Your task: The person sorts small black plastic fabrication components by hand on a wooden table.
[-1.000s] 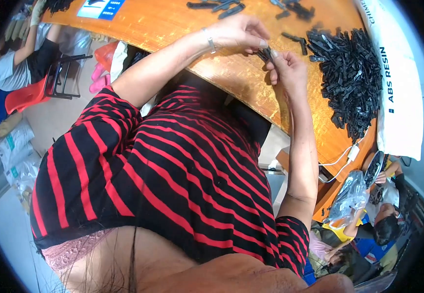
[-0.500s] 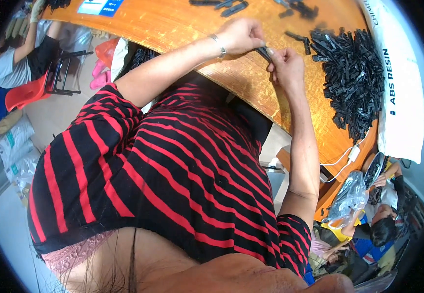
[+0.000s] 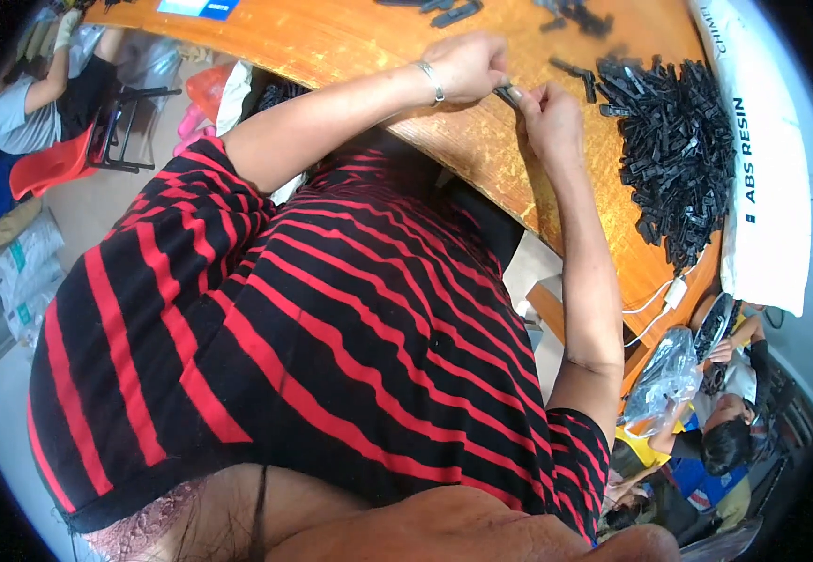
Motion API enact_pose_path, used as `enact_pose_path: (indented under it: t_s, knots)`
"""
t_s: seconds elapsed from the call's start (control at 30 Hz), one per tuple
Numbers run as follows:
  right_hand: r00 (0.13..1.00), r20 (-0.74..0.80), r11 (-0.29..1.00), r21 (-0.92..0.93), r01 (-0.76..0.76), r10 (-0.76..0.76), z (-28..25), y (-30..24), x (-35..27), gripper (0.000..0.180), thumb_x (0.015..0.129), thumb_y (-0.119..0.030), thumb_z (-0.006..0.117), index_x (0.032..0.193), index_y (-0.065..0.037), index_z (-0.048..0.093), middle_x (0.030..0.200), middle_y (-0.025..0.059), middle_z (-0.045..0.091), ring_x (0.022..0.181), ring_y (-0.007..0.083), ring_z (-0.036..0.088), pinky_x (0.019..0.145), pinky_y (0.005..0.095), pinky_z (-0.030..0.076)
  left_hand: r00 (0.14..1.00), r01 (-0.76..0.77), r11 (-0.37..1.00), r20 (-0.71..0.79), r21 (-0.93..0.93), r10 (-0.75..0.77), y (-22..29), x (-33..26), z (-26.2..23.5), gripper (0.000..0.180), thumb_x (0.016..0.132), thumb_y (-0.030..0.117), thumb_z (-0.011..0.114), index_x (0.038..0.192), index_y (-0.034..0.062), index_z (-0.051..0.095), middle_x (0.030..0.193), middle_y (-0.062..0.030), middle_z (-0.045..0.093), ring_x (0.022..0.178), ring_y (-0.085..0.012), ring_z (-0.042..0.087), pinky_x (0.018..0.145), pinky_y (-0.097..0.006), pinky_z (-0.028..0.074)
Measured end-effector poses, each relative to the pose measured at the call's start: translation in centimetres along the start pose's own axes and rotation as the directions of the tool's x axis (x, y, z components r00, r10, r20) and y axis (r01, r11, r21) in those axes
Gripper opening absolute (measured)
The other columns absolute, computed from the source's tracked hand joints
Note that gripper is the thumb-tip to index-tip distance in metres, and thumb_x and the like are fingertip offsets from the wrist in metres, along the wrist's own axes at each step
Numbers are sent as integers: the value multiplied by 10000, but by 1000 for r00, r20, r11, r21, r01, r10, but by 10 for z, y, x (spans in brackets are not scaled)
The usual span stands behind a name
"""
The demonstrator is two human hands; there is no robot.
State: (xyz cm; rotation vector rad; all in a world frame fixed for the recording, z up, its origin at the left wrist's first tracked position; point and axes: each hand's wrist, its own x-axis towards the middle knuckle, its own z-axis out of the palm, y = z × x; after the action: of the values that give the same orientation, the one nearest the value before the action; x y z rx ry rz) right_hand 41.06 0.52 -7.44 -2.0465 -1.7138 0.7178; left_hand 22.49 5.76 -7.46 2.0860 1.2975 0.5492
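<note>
Above the wooden table near its front edge, my left hand (image 3: pixel 465 69) and my right hand (image 3: pixel 553 122) meet, fingertips almost together. Between them is a small dark plastic piece (image 3: pixel 508 92), pinched from both sides; the fingers cover most of it, and its exact kind is too small to make out. To the right of my right hand lies a big heap of slim black plastic pieces (image 3: pixel 673 155). One or two single black pieces (image 3: pixel 575 71) rest at the heap's left edge.
The orange-brown table (image 3: pixel 331 42) curves around me. Further black pieces (image 3: pixel 456 13) lie at its far side. A white sack (image 3: pixel 767 169) borders the heap, with a white cable (image 3: pixel 674 293) below. Other people work at left and lower right, near a red chair (image 3: pixel 55 164).
My hands stay together on the dark piece, with less of it showing now. My left wrist has shifted slightly right, and my torso has shifted a little.
</note>
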Motion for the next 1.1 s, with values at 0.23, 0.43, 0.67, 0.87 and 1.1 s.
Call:
enact_pose_path:
  t_s: [0.23, 0.43, 0.67, 0.87, 1.1]
  knots:
    - [970, -170, 963, 177, 204, -174, 7, -15, -37, 297, 904, -299, 742, 885, -21, 640, 715, 173, 663, 680, 349, 668, 642, 440, 515, 984, -34, 969, 159, -246, 75, -19, -28, -18, 285, 931, 303, 721, 1023, 35, 688, 842, -52, 699, 729, -145, 630, 685, -325, 527]
    - [974, 155, 928, 360, 101, -166, -2, -49, -59, 236, 948, -230, 695, 903, -5, 639, 689, 121, 674, 566, 222, 646, 561, 364, 518, 963, 43, 883, 256, -467, 88, -18, -66, -48, 229, 987, 248, 662, 1030, 24, 676, 804, 3, 632, 731, -72, 584, 651, -242, 492]
    - [890, 392, 847, 532, -11, -234, 19, -84, -73, 173, 970, -201, 646, 948, -29, 649, 712, 61, 680, 519, 127, 610, 490, 335, 504, 914, 225, 827, 405, -516, 4, -36, -126, -115, 201, 1006, 244, 627, 1032, 46, 643, 829, 32, 588, 742, -59, 520, 670, -228, 439]
    - [885, -160, 898, -33, 439, -438, -10, -29, -6, 226, 908, -229, 677, 1043, -48, 682, 889, 142, 694, 768, 311, 689, 689, 428, 552, 982, 28, 995, 182, 92, -44, -91, -161, -188, 222, 882, 207, 750, 997, 34, 673, 909, -91, 686, 861, -202, 654, 799, -349, 519]
    - [917, -19, 739, -599, 309, -398, -40, -15, 44, 135, 899, -96, 566, 987, -39, 650, 1016, 209, 632, 839, 402, 691, 727, 483, 555, 934, -271, 941, -182, 200, 308, -55, -34, -106, 188, 904, 197, 708, 1008, 46, 663, 937, -131, 661, 859, -283, 683, 760, -383, 553]
